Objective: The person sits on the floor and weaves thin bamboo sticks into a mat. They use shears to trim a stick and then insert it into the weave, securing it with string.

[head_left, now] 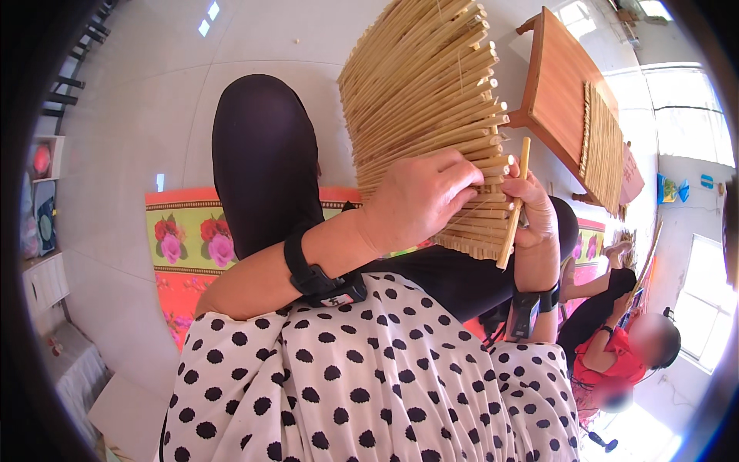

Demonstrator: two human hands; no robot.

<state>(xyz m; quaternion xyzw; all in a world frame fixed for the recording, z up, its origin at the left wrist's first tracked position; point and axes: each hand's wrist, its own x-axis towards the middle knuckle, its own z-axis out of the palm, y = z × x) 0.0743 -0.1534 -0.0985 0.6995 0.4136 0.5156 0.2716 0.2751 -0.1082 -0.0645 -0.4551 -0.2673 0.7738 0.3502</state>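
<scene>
- Polka-dotted white cloth (369, 385) fills the lower part of the view, closest to the camera, draped over the person's front.
- At the far left stand shelves (46, 223) against the wall, and a pale tiled floor (146, 115) stretches beyond.
- On that floor lies a flowered mat (185, 246) in red, yellow and green, partly hidden under the person's dark-trousered leg (265, 162).
- Her left forearm crosses the body with a black wrist strap (312, 273) on it.
- Left hand (419, 200) lies over the lower edge of a woven bamboo-strip mat (423, 100); its fingers are curled down onto the strips, pressing and gripping them.
- This bamboo-strip mat is held upright in front of the person, fanning up and out from both hands toward the top of the view.
- Right hand (539, 223) sits at the mat's lower right corner, fingers closed around a single loose bamboo stick (514, 204) that stands nearly upright against the ends of the strips.
- Right wrist carries a black band (531, 304) as well.
- Farther right stands a wooden table (562, 92) with a second bamboo mat (604, 146) lying on it.
- At the lower right another person in a red top (616, 354) sits on the floor.
</scene>
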